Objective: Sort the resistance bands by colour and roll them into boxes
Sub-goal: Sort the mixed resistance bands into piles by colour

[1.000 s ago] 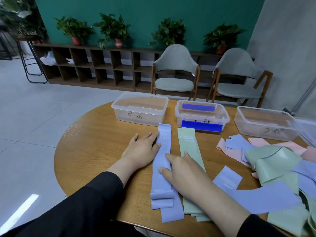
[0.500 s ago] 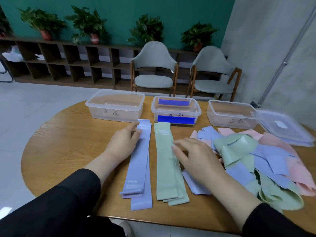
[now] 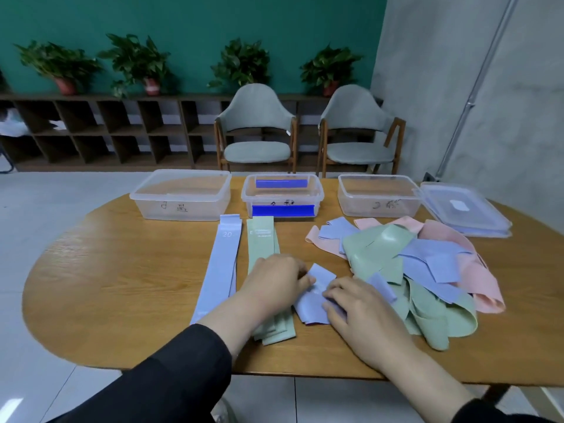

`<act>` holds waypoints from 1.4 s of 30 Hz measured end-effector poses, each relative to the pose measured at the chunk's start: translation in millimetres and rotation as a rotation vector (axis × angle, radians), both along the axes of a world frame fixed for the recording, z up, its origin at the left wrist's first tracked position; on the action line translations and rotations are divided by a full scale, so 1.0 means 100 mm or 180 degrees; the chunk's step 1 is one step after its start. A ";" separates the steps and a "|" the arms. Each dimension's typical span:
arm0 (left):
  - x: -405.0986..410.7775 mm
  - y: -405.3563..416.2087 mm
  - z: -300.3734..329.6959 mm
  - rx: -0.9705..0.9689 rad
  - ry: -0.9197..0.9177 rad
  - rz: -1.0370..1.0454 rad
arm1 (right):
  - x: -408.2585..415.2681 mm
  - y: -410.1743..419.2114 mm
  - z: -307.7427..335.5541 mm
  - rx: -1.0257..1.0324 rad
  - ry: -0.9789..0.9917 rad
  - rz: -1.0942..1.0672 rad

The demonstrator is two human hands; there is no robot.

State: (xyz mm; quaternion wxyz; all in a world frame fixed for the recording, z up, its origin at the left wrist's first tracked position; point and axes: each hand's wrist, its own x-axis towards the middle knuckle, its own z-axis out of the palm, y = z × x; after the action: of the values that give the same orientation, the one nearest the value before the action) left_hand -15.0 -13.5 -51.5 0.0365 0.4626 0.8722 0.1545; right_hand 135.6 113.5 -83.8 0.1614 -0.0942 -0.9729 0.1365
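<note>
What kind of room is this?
Probably an office lounge or meeting area, not a workshop: round wooden table, two upholstered armchairs, and a low cubby shelf with potted plants.

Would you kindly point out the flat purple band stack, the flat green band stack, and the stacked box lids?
purple band stack (image 3: 220, 270), head view, middle of its top band.
green band stack (image 3: 262, 244), head view, upper part.
box lids (image 3: 464, 213), head view, top lid's flat face.

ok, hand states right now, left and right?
Left hand: pinching the purple band, over the green stack.
Right hand: gripping the same purple band.
</note>
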 end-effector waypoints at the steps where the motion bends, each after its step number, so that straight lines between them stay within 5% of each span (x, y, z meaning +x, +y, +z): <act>1: 0.01 0.05 0.00 -0.0084 0.0000 -0.0025 | 0.01 -0.01 -0.03 0.0001 0.0019 -0.0036; 11: -0.03 0.43 0.09 -0.0439 -0.0285 0.0148 | 0.03 0.00 -0.07 0.0046 0.0084 -0.0095; 18: -0.07 0.15 0.34 0.1619 -0.1361 0.0351 | 0.05 0.01 -0.02 -0.0503 0.0644 0.0032; 24: -0.07 -0.03 0.98 0.2736 -0.1846 0.0098 | -0.09 -0.02 0.38 -0.1805 0.1227 -0.0251; 33: -0.09 -0.28 1.79 0.3464 -0.1828 -0.0102 | -0.38 -0.20 0.93 -0.2405 0.0859 0.0200; 42: -0.54 -0.72 1.97 0.3688 -0.1622 0.0667 | -0.57 -0.86 0.92 -0.3447 0.0285 0.0653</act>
State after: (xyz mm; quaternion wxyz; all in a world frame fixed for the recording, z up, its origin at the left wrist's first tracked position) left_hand -69.1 -85.7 145.7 -0.0285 0.2685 0.6518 0.7087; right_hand 78.2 27.7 7.8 0.1170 -0.0626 -0.7600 0.6362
